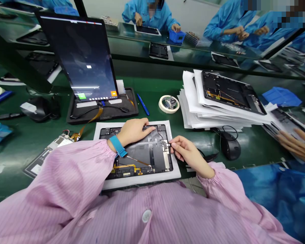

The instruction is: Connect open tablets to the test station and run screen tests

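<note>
An opened tablet chassis (pixel 142 154) lies on a white sheet (pixel 176 171) right in front of me, its black inner parts and orange flex cables showing. My left hand (pixel 133 131) rests flat on the chassis's top edge, fingers stretched toward the right. My right hand (pixel 186 152) is at the chassis's right edge, fingers pinched on a small dark plug (pixel 168 145) whose cable runs off to the right. A blue strap (pixel 117 145) circles my left wrist.
A lit tablet (pixel 83 57) stands in a black cradle (pixel 101 113) behind. A blue pen (pixel 143 104), tape roll (pixel 169 104), a stack of chassis on paper (pixel 226 93) and a mouse (pixel 231 145) lie right. A co-worker's hand (pixel 298 144) reaches in at far right; others sit across.
</note>
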Motion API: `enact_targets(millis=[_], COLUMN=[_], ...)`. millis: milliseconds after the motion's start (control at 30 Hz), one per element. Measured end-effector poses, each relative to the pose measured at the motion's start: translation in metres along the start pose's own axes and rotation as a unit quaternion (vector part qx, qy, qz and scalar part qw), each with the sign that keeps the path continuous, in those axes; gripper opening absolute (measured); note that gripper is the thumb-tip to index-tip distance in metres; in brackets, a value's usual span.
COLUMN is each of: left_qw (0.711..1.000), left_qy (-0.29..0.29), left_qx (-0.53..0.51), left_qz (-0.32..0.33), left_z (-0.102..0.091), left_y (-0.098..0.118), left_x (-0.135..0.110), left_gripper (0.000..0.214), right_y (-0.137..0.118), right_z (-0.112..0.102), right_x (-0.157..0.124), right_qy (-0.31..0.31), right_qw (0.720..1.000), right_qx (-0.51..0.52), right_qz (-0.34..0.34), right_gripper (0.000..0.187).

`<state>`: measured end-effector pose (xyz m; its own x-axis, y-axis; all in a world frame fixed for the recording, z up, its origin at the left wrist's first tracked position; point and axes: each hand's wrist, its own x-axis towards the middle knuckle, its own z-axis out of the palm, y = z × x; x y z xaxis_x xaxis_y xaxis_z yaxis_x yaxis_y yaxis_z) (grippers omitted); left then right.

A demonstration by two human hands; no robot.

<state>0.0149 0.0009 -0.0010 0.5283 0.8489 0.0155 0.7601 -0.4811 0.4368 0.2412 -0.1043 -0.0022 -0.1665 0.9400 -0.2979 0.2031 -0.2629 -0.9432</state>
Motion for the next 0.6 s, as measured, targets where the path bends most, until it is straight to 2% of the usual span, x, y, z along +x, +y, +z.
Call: enact_targets(millis=[67,100,133,200,267,300,367,433,533,600], left_qw=[1.0,1.0,1.0,1.0,1.0,1.0,1.0,1.0,1.0,1.0], left_qy=[0.001,0.0,-0.001,-0.002,0.0,0.001,0.003,0.001,-0.002,-0.004], left_qx=[0.001,0.0,-0.001,-0.004,-0.005,-0.004,-0.002,-0.001,-0.001,-0.002], left_qz=[-0.003,-0.005,-0.007,-0.009,-0.009,-0.01,-0.011,-0.01,-0.006,-0.005], left_z=[0.0,0.0,-0.001,-0.001,-0.001,-0.001,0.0,0.0,0.0,0.0], left_y=[0.0,0.001,0.001,0.001,0.001,0.001,0.0,0.001,0.001,0.001], left_x=[0.0,0.0,0.0,0.001,0.001,0.001,0.001,0.001,0.0,0.0], left_gripper=[0.043,0.043,0.043,0.043,0.044,0.044,0.044,0.044,0.045,0.045], right_y=[-0.004,-0.006,-0.008,-0.009,-0.007,-0.005,-0.001,0.002,0.004,0.003], right_z=[0.003,0.006,0.01,0.018,0.025,0.026,0.026,0.025,0.027,0.029], right_x=[-0.003,-0.005,-0.008,-0.013,-0.015,-0.016,-0.015,-0.013,-0.012,-0.014], right_qy=[0.006,0.03,0.063,0.127,0.143,0.135,0.118,0.11,0.107,0.109], right_qw=[0.995,0.983,0.959,0.876,0.801,0.781,0.765,0.763,0.773,0.791], right_qx=[-0.094,-0.174,-0.267,-0.445,-0.549,-0.572,-0.588,-0.589,-0.576,-0.555], right_qz=[-0.023,-0.043,-0.071,-0.136,-0.191,-0.211,-0.235,-0.243,-0.241,-0.235], right_gripper=[0.029,0.027,0.026,0.031,0.036,0.036,0.035,0.036,0.036,0.037])
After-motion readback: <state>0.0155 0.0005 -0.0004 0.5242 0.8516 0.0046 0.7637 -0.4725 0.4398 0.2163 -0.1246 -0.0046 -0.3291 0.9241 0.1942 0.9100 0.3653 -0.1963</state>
